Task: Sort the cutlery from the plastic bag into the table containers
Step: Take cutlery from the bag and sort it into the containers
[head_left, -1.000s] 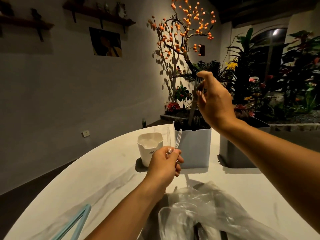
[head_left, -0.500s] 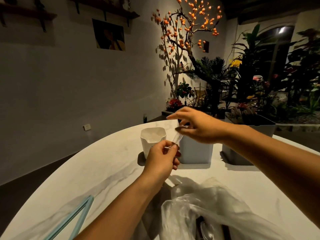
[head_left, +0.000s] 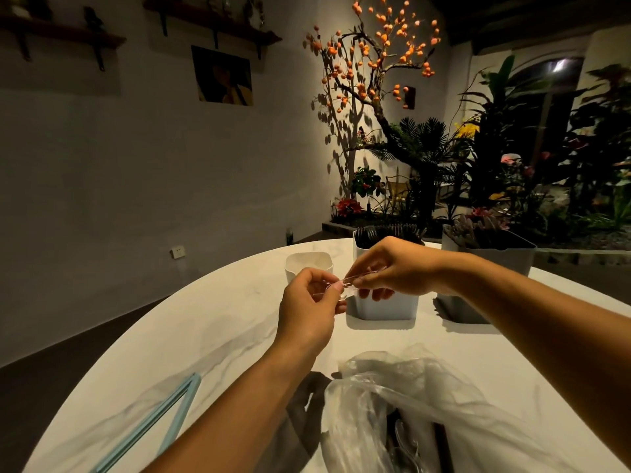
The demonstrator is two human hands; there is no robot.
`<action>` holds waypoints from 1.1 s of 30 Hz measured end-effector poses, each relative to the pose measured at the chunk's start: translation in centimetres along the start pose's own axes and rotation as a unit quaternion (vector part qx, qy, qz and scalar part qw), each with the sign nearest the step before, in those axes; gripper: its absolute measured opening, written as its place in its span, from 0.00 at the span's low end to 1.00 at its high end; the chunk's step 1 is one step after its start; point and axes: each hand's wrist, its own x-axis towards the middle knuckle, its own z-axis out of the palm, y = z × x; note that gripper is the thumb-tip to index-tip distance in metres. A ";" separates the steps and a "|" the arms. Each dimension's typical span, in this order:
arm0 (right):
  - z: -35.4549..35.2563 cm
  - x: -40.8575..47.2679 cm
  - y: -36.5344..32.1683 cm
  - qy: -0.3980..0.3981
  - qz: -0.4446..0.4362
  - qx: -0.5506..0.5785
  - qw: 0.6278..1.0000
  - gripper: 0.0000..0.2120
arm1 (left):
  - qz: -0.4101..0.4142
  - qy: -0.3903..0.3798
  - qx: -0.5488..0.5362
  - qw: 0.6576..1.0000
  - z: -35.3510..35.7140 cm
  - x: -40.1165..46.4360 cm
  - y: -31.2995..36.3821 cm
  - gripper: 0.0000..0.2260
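head view: left hand (head_left: 309, 303) and right hand (head_left: 392, 271) both pinch thin clear plastic cutlery (head_left: 355, 279).

I see a white bench (head_left: 211, 339) with faint grey marble lines. The small cup (head_left: 309, 266) is cream white. The middle container (head_left: 386, 307) is white and the right container (head_left: 495, 264) is grey. The plastic bag (head_left: 426, 404) is clear. A frame (head_left: 160, 421) is light blue.
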 end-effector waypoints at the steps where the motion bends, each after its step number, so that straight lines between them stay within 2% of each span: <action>1: 0.1 -0.2 -0.1 0.000 0.001 0.000 1.000 0.11 | 0.003 -0.004 0.005 1.000 -0.1 -0.1 0.1 0.03; 4: 0.4 -0.4 0.0 0.010 0.007 0.016 1.000 0.11 | -0.001 -0.023 0.014 1.000 -0.3 -0.3 0.3 0.05; 9: 0.3 -0.9 0.3 0.120 -0.032 0.107 0.987 0.09 | -0.052 -0.018 -0.020 0.998 -0.7 -0.5 0.7 0.13; 13: 0.6 -1.5 0.3 0.108 -0.041 0.068 0.991 0.10 | -0.086 0.009 -0.033 0.996 -1.1 -0.3 0.7 0.08; 18: 1.1 -2.0 0.1 0.103 -0.037 0.060 0.992 0.11 | -0.137 -0.007 -0.137 0.981 -0.8 -1.0 2.2 0.07; 21: 1.3 -2.1 -0.2 0.110 -0.039 0.055 0.992 0.11 | -0.199 -0.002 -0.302 0.932 -1.1 -1.2 3.0 0.09; 22: 1.4 -2.1 -0.3 0.118 -0.038 0.062 0.990 0.11 | -0.200 -0.001 -0.324 0.925 -1.2 -1.3 3.0 0.10; 26: 2.4 -2.3 -0.7 0.133 -0.047 0.102 0.985 0.11 | -0.144 0.037 -0.198 0.969 -0.7 -1.5 2.2 0.10; 28: 2.9 -2.4 -0.8 0.114 -0.059 0.078 0.989 0.10 | -0.121 0.044 -0.163 0.978 -0.6 -1.6 2.0 0.09; 30: 3.3 -2.4 -0.9 0.103 -0.065 0.031 0.992 0.10 | -0.068 0.053 -0.079 0.993 -0.6 -1.6 2.0 0.09; 33: 3.2 -2.0 -1.3 0.188 -0.081 0.004 0.979 0.10 | 0.020 0.028 0.011 0.999 -0.8 -1.5 1.6 0.08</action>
